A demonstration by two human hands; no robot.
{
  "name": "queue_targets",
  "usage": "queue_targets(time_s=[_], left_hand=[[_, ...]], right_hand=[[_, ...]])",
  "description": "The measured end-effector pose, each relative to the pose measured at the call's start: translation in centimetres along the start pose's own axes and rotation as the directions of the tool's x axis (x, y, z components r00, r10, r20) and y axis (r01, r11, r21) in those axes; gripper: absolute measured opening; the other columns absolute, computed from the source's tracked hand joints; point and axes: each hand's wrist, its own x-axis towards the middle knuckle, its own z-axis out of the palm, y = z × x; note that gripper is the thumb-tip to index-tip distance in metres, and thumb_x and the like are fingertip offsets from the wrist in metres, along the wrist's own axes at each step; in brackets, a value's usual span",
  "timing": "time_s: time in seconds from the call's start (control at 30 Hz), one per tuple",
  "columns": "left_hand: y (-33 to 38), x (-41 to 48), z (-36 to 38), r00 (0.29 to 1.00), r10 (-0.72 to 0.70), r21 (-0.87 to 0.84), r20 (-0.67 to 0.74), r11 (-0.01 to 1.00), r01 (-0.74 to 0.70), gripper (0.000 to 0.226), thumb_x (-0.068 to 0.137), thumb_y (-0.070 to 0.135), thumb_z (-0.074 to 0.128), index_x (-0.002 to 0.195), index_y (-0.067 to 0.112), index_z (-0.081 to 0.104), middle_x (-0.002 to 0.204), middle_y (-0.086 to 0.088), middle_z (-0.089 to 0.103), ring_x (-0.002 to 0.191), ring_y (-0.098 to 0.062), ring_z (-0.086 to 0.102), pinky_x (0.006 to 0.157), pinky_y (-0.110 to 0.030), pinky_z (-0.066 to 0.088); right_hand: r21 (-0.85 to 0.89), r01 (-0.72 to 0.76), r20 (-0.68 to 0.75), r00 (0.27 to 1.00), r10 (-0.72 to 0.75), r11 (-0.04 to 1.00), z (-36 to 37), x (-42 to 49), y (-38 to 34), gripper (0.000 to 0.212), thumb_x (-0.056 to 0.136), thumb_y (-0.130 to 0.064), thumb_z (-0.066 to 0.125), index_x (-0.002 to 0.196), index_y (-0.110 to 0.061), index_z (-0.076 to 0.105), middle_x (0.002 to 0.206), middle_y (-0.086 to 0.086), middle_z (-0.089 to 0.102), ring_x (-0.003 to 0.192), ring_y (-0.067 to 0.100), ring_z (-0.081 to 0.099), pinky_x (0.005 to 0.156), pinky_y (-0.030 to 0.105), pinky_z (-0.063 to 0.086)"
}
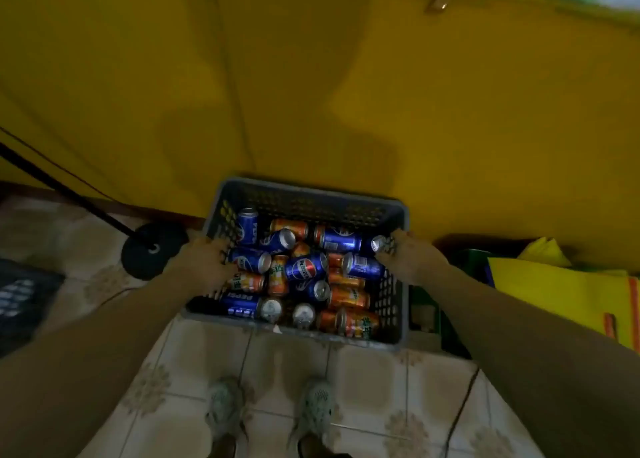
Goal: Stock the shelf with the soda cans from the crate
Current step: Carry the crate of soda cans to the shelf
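A grey perforated plastic crate [311, 198] is in front of me, over the tiled floor by a yellow wall. It is filled with several blue soda cans [306, 266] and orange soda cans [349, 298], lying jumbled. My left hand [204, 258] grips the crate's left wall, fingers curled over its rim. On the opposite side, my right hand [410, 255] grips the right wall the same way. No shelf is in view.
A black round stand base [152, 249] with a slanted pole sits left of the crate. A dark crate [20, 295] lies at the far left. Yellow and green packaging [554, 284] is stacked at the right. My two shoes [270, 412] stand below.
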Motion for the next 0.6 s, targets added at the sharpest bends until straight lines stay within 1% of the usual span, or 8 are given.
queue_targets(time_s=[0.1,0.17,0.23,0.3,0.37,0.43,0.5,0.6], left_hand=[[-1.7,3.6,2.0,0.996,-0.086,-0.026,-0.025,0.996,0.085,0.062,0.089,0.046,0.058,0.143,0.023,0.037,0.145,-0.018,0.034,0.125,-0.040,0.040,0.101,-0.048,0.043],[-3.1,5.8,3.7,0.992,-0.120,-0.024,-0.025,0.993,0.120,0.068,0.088,0.050,0.057,0.146,0.025,0.033,0.150,-0.016,0.029,0.131,-0.041,0.034,0.104,-0.049,0.040],[-4.3,7.9,5.3,0.990,-0.133,-0.030,-0.050,0.991,0.132,0.072,0.081,0.054,0.057,0.145,0.027,0.036,0.151,-0.013,0.029,0.133,-0.041,0.031,0.105,-0.052,0.038],[-5.4,9.4,6.6,0.979,-0.189,-0.062,-0.082,0.981,0.184,0.067,0.081,0.046,0.064,0.142,0.029,0.042,0.151,-0.013,0.027,0.133,-0.042,0.031,0.106,-0.054,0.035],[-6.0,10.4,7.5,0.973,-0.210,-0.055,-0.100,0.977,0.206,0.066,0.084,0.042,0.067,0.143,0.029,0.039,0.152,-0.011,0.017,0.131,-0.043,0.030,0.106,-0.053,0.035],[-6.8,11.1,8.2,0.971,-0.209,-0.084,-0.119,0.976,0.200,0.067,0.088,0.037,0.066,0.146,0.027,0.034,0.153,-0.011,0.007,0.126,-0.046,0.033,0.105,-0.052,0.037],[-7.9,11.6,8.5,0.969,-0.219,-0.168,-0.112,0.966,0.198,0.067,0.090,0.030,0.064,0.148,0.023,0.031,0.151,-0.018,0.013,0.120,-0.047,0.041,0.102,-0.050,0.040],[-9.3,12.0,8.5,0.977,-0.184,-0.208,-0.104,0.965,0.159,0.071,0.089,0.033,0.065,0.149,0.030,0.028,0.137,-0.024,0.042,0.105,-0.044,0.054,0.090,-0.047,0.050]], right_hand=[[0.029,-0.104,0.011,0.995,0.104,0.994,2.3,3.5,1.3,0.067,0.096,-0.054,0.044,0.146,-0.014,0.028,0.147,0.019,0.033,0.127,0.038,0.042,0.098,0.044,0.044],[0.042,-0.163,0.020,0.987,0.162,0.986,3.8,5.6,2.1,0.069,0.094,-0.056,0.045,0.148,-0.020,0.024,0.148,0.018,0.030,0.128,0.040,0.039,0.100,0.048,0.043],[0.087,-0.223,0.003,0.975,0.223,0.971,5.4,7.5,2.8,0.070,0.093,-0.056,0.048,0.150,-0.026,0.020,0.150,0.017,0.023,0.130,0.043,0.034,0.102,0.050,0.042],[0.121,-0.269,0.008,0.963,0.270,0.956,6.8,9.1,3.5,0.074,0.091,-0.057,0.050,0.151,-0.033,0.014,0.154,0.014,0.013,0.133,0.046,0.030,0.102,0.051,0.042],[0.164,-0.316,0.015,0.948,0.318,0.934,8.1,10.4,4.3,0.078,0.090,-0.059,0.052,0.151,-0.041,0.008,0.158,0.011,0.004,0.135,0.047,0.027,0.101,0.051,0.043],[0.246,-0.346,-0.002,0.934,0.358,0.905,9.1,11.1,4.9,0.076,0.092,-0.055,0.053,0.152,-0.042,0.009,0.155,0.012,0.008,0.131,0.047,0.033,0.096,0.047,0.045],[0.300,-0.340,-0.052,0.927,0.371,0.891,9.6,11.5,5.0,0.075,0.093,-0.050,0.055,0.153,-0.039,0.012,0.149,0.016,0.019,0.125,0.047,0.039,0.091,0.044,0.044],[0.373,-0.333,-0.132,0.905,0.404,0.866,10.4,11.8,5.0,0.074,0.093,-0.049,0.055,0.152,-0.042,0.011,0.142,0.019,0.031,0.119,0.046,0.044,0.079,0.038,0.042]])
